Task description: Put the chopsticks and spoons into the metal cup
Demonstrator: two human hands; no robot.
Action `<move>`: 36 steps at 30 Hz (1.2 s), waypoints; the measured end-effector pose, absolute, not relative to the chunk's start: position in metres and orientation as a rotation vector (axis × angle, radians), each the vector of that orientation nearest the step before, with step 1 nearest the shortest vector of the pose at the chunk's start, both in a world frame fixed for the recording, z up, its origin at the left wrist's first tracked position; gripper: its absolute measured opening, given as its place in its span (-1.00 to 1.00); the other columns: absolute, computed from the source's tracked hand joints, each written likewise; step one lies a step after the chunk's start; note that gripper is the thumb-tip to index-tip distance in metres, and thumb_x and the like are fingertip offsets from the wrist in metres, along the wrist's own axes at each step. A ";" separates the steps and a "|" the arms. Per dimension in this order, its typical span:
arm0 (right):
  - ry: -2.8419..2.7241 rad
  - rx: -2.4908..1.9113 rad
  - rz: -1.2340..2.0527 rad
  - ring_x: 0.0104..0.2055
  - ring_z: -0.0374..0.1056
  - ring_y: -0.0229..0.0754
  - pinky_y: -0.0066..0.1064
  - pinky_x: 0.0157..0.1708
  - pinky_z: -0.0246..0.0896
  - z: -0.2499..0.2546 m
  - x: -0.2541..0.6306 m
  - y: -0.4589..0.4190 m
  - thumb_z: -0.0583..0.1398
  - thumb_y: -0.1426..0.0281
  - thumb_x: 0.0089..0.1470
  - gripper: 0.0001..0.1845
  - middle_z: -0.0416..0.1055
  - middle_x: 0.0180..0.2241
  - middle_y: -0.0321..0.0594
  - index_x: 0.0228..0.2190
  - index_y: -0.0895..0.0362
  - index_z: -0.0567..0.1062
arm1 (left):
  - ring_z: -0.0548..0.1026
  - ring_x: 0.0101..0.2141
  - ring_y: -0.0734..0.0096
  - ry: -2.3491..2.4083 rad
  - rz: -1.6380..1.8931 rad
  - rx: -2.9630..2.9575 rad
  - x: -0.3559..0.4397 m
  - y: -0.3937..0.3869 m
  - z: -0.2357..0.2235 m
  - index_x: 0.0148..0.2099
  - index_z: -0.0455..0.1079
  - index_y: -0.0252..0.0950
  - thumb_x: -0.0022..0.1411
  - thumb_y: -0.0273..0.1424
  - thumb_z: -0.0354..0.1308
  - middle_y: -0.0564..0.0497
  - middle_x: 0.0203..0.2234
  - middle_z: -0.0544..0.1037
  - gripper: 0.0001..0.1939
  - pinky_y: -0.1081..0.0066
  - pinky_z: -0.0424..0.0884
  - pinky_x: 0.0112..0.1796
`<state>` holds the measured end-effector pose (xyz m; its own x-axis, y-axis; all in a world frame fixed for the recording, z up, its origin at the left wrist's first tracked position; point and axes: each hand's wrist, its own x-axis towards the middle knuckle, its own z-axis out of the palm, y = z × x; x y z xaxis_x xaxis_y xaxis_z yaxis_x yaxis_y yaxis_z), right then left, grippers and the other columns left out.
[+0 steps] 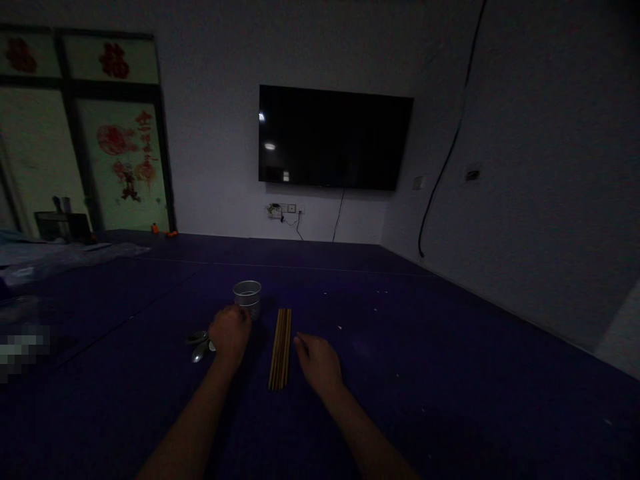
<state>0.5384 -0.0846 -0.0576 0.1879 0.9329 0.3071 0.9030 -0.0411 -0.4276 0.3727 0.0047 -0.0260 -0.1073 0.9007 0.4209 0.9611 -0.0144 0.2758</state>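
Note:
A bundle of wooden chopsticks [281, 347] lies on the dark blue surface [425, 373], pointing away from me. A small metal cup [247, 297] stands just behind and left of them. My left hand [230, 331] is curled into a loose fist right beside the cup, resting next to two or three metal spoons [199, 345]; whether it grips a spoon handle is hidden. My right hand [317, 361] lies just right of the chopsticks, fingers bent and pointing toward them, holding nothing visible.
A dark television [333, 138] hangs on the far wall above a power outlet [286, 209]. A cable [450, 153] runs down the right wall. Crumpled plastic sheeting [60, 257] lies at far left near a door with red decorations [125, 157].

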 end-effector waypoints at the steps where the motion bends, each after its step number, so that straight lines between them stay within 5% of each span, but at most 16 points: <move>1: -1.697 -1.938 0.070 -0.08 0.43 -0.14 -0.41 -0.10 0.21 -0.057 0.540 -0.085 -0.08 0.24 0.27 -0.55 0.52 -0.13 -0.11 -0.06 0.10 0.51 | 0.48 -0.17 0.09 -2.122 -0.782 -1.957 0.365 0.009 -0.027 -0.12 0.48 -0.36 0.25 -0.31 -0.13 -0.22 -0.22 0.55 -0.61 0.33 0.32 -0.30; 23: -1.669 -1.954 0.047 -0.15 0.46 -0.15 -0.44 -0.21 0.21 -0.054 0.540 -0.088 -0.01 0.26 0.24 -0.62 0.55 -0.20 -0.15 -0.15 0.05 0.56 | 0.42 -0.13 -0.02 -2.319 -0.758 -1.928 0.342 0.028 -0.046 -0.18 0.50 -0.35 0.16 -0.33 -0.08 -0.25 -0.28 0.56 -0.64 0.21 0.23 -0.24; 29: -1.672 -1.895 0.025 -0.15 0.46 -0.14 -0.44 -0.20 0.21 -0.059 0.542 -0.086 0.00 0.29 0.23 -0.64 0.56 -0.25 -0.15 -0.18 0.04 0.57 | 0.42 -0.15 0.02 -2.130 -1.224 -1.762 0.345 0.024 -0.043 -0.18 0.49 -0.30 0.21 -0.27 -0.04 -0.18 -0.26 0.57 -0.68 0.22 0.24 -0.23; 36: -1.741 -1.707 0.044 -0.30 0.44 -0.17 -0.41 -0.26 0.24 -0.064 0.545 -0.080 0.03 0.28 0.19 -0.63 0.54 -0.36 -0.19 -0.05 0.07 0.50 | 0.47 -0.28 0.31 -1.197 -1.875 -1.898 0.382 0.003 -0.042 -0.16 0.39 -0.28 0.30 -0.32 -0.04 -0.07 -0.33 0.53 -0.78 0.33 0.35 -0.23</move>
